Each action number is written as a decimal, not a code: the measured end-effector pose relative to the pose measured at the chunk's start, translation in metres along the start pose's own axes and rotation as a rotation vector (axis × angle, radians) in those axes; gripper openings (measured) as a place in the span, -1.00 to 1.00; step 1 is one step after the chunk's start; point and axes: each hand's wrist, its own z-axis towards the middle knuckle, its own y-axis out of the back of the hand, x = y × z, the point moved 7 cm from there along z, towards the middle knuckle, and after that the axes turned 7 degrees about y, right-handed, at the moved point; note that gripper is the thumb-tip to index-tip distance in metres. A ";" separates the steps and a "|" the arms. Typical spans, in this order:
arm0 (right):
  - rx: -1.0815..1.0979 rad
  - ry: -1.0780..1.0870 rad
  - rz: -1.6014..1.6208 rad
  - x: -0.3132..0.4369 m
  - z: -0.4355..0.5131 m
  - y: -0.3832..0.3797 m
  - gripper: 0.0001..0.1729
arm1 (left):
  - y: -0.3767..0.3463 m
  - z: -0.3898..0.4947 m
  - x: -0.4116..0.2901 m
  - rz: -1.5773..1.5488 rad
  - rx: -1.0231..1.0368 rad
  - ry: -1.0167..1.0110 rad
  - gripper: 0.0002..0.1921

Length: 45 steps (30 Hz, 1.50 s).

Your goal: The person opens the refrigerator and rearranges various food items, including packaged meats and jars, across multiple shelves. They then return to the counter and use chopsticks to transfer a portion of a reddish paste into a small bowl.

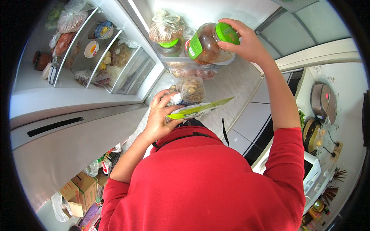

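My right hand (241,40) grips the green lid of a large jar (209,43) with dark reddish contents and a green label. The jar is tilted at the refrigerator door shelf (185,59); whether it rests there I cannot tell. In my left hand (162,115) are a flat green-and-white packet (199,109) and the knotted neck of a clear plastic bag (190,88) of brownish pieces. To the left of the large jar stands another green-lidded jar (170,49), with a tied bag of brown food (166,29) on top of it.
At the left, the open refrigerator has glass shelves (75,43) with bowls (92,49) and bagged food. A lower door shelf holds more bags (205,74). Cabinets (251,115) and a counter with a rice cooker (323,99) are on the right. Cardboard boxes (83,187) stand lower left.
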 end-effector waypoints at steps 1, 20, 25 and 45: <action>0.004 -0.010 -0.022 0.002 0.000 0.000 -0.30 | 0.000 0.000 -0.001 0.000 0.000 -0.001 -0.59; 0.013 -0.756 0.203 -0.106 -0.021 0.008 -0.13 | -0.003 -0.004 0.006 -0.003 -0.004 0.010 -0.58; 0.002 -0.621 -0.135 -0.100 -0.007 0.013 -0.07 | 0.000 -0.003 0.004 -0.003 0.002 0.008 -0.59; 0.233 -0.527 -0.581 -0.137 -0.024 -0.078 -0.09 | 0.007 0.018 -0.018 0.026 0.014 -0.118 -0.58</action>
